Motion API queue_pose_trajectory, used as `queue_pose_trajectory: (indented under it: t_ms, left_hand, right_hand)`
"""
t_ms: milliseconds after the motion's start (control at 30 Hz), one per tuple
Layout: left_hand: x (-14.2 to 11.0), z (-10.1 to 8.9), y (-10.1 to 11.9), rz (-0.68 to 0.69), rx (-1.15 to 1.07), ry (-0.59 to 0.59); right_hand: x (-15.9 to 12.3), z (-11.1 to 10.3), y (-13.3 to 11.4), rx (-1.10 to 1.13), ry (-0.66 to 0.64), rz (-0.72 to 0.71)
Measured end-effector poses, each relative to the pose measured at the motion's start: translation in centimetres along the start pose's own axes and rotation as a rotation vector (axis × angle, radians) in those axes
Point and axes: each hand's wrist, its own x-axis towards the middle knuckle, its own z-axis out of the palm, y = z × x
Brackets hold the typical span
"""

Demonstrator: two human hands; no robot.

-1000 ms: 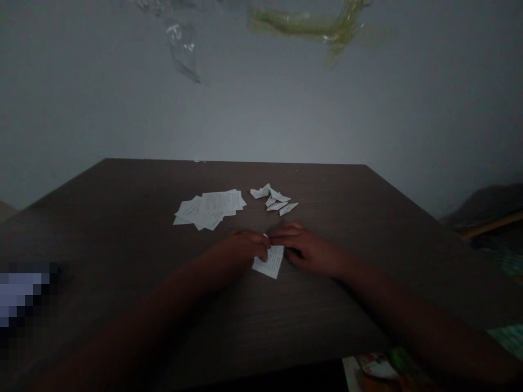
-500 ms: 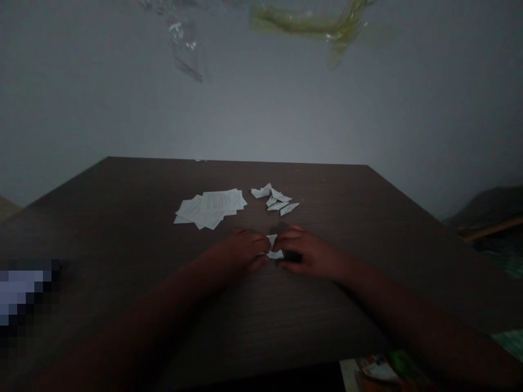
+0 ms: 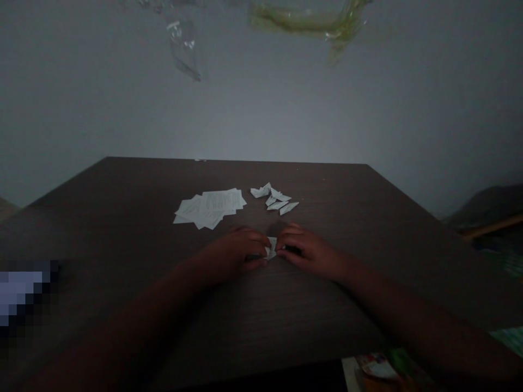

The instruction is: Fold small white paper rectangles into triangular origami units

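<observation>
Between my two hands a small piece of white paper [image 3: 271, 248] lies on the dark wooden table [image 3: 261, 321], partly covered by my fingers. My left hand [image 3: 244, 247] is closed on its left side, fingertips pressing on the paper. From the right, my right hand [image 3: 304, 247] pinches the paper's other edge between thumb and fingers. Just beyond are several folded paper pieces [image 3: 278, 205] in a loose cluster. A spread pile of printed paper sheets [image 3: 223, 201] lies to their left.
A pale wall [image 3: 261, 109] rises behind the table, with yellowish tape [image 3: 302, 23] and clear tape [image 3: 183, 49] on it. A blurred-out object [image 3: 22, 291] lies at the left edge. Below the table's front edge are colourful packets [image 3: 378, 366].
My right thumb and fingers have come together on the paper's right edge. Less of the paper shows on that side. The sheets and folded pieces stay put.
</observation>
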Motion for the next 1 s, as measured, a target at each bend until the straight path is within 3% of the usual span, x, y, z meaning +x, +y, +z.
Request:
queue_pose_trajectory:
  t_ms: [233, 367, 633, 1000]
  left_hand:
    - [0.5, 0.7, 0.3, -0.103, -0.154, 0.097]
    - [0.4, 1.0, 0.0, -0.121, -0.185, 0.120]
    - [0.1, -0.1, -0.1, -0.230, -0.205, 0.058]
    - [0.3, -0.3, -0.1, -0.223, -0.189, 0.034]
  right_hand:
    - [-0.3, 1.2, 0.5, -0.064, 0.078, 0.119]
    - [-0.3, 1.2, 0.3, -0.119, 0.047, 0.038]
    - [-0.2, 0.3, -0.5, -0.242, -0.005, -0.067]
    - [-0.2, 0.4, -1.8, -0.466, -0.153, 0.092]
